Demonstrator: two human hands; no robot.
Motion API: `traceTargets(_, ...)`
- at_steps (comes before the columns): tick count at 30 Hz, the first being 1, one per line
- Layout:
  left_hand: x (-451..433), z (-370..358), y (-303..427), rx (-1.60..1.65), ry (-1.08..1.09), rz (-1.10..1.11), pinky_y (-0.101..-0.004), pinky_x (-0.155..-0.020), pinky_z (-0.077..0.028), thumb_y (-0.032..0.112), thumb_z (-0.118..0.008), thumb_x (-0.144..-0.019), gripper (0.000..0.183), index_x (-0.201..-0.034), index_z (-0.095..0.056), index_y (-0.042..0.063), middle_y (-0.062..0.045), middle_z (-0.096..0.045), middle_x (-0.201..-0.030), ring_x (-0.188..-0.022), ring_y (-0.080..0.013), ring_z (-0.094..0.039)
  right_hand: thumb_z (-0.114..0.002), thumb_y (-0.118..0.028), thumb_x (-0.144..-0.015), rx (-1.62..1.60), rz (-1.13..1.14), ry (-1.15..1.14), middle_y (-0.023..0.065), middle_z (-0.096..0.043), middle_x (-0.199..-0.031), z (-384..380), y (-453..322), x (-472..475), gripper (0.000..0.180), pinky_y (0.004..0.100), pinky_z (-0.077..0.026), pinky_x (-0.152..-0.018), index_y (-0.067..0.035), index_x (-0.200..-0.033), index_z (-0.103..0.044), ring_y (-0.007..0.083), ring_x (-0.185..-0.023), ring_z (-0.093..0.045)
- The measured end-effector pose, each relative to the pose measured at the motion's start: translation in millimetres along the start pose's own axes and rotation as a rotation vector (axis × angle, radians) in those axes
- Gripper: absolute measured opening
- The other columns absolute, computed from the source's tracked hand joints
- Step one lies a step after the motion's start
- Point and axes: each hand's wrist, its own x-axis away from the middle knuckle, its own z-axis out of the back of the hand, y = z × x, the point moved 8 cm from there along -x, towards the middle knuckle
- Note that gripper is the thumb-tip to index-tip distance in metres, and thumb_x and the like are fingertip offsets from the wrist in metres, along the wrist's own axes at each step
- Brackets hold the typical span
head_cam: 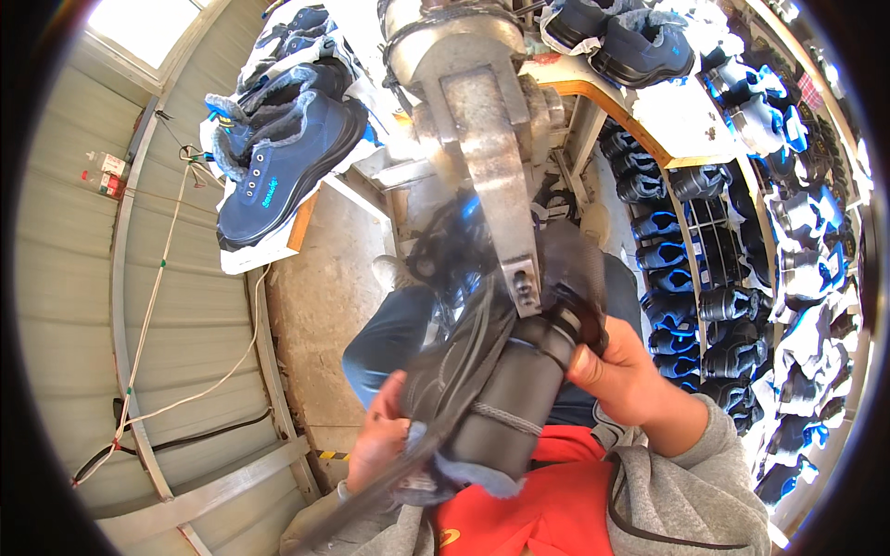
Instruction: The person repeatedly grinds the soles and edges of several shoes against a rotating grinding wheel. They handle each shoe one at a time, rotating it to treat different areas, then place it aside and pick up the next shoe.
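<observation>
A dark shoe or shoe upper (pixel 514 389) with grey-blue fleece (pixel 487 478) at its edge lies between my two hands, over my lap. My right hand (pixel 615 375) grips its right end, thumb on top. On its left side, my left hand (pixel 379 434) has its fingers around the shoe; blur hides part of that grip. Just above the shoe is the narrow tip of a machine's metal arm (pixel 497 187); whether they touch I cannot tell. A long dark strip (pixel 361 497) crosses in front of my left forearm, blurred. Behind the arm hangs a blurred dark bundle (pixel 452 243).
Blue fleece-lined shoes (pixel 285 160) stand on a white-topped bench (pixel 261 260) at the left. More shoes (pixel 643 48) sit on a wood-edged bench (pixel 695 139) at the right. Racks of shoes (pixel 671 278) line the right side. Cords (pixel 163 264) run along the panelled wall (pixel 69 313).
</observation>
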Motion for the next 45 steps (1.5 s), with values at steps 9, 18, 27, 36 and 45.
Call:
traceTargets(9, -23, -151, 106, -0.204, -0.517, 0.011, -0.0412, -0.099, -0.06, 0.006, -0.066, -0.091, 0.065, -0.152, -0.047, -0.005, -0.024, -0.063, -0.142, -0.116, -0.0314, -0.072, -0.065, -0.038, -0.11, 0.584, -0.162, 0.092, 0.0075, -0.076, -0.103, 3, -61, -25, 0.041, 0.0344, -0.054, -0.09, -0.004, -0.133, -0.071, 0.0122, -0.098, -0.065)
traceTargets(18, -31, -186, 107, 0.317, -0.438, 0.062, -0.0406, -0.093, -0.062, 0.013, -0.061, -0.094, 0.048, -0.137, -0.061, -0.01, -0.023, -0.075, -0.117, -0.096, -0.0323, -0.077, -0.042, -0.069, -0.108, 0.232, -0.074, 0.136, 0.0111, -0.073, -0.099, 39, -90, -7, 0.08, 0.0321, -0.055, -0.08, 0.002, -0.132, -0.071, 0.0181, -0.088, -0.068)
traceTargets(27, -48, -157, 58, 0.538, -0.346, -0.107, -0.047, -0.095, -0.063, 0.019, -0.061, -0.096, 0.047, -0.13, -0.064, -0.013, -0.027, -0.075, -0.112, -0.092, -0.0388, -0.078, -0.082, -0.05, -0.094, -0.025, 0.472, 0.595, 0.0223, -0.06, -0.15, 112, -24, 170, 0.088, 0.0498, -0.051, -0.115, 0.005, -0.154, -0.048, 0.0357, -0.134, -0.063)
traceTargets(36, -72, -51, 103, 0.455, -0.437, -0.061, -0.0493, -0.087, -0.066, 0.024, -0.06, -0.098, 0.053, -0.131, -0.063, -0.016, -0.035, -0.073, -0.12, -0.097, -0.0425, -0.078, -0.089, -0.016, -0.089, 0.718, 0.414, 0.255, 0.022, -0.061, -0.149, 31, 20, 83, 0.072, 0.0506, -0.04, -0.12, 0.003, -0.149, -0.054, 0.035, -0.135, -0.061)
traceTargets(45, -3, -7, 45, 0.417, 0.108, -0.249, -0.057, -0.104, -0.059, 0.042, -0.064, -0.088, 0.076, -0.144, -0.057, -0.009, -0.03, -0.068, -0.135, -0.116, -0.0448, -0.072, -0.093, -0.028, -0.087, 0.491, 0.287, 0.186, 0.02, -0.059, -0.141, 2, -8, 7, 0.08, 0.04, -0.05, -0.106, 0.005, -0.148, -0.054, 0.0264, -0.131, -0.062)
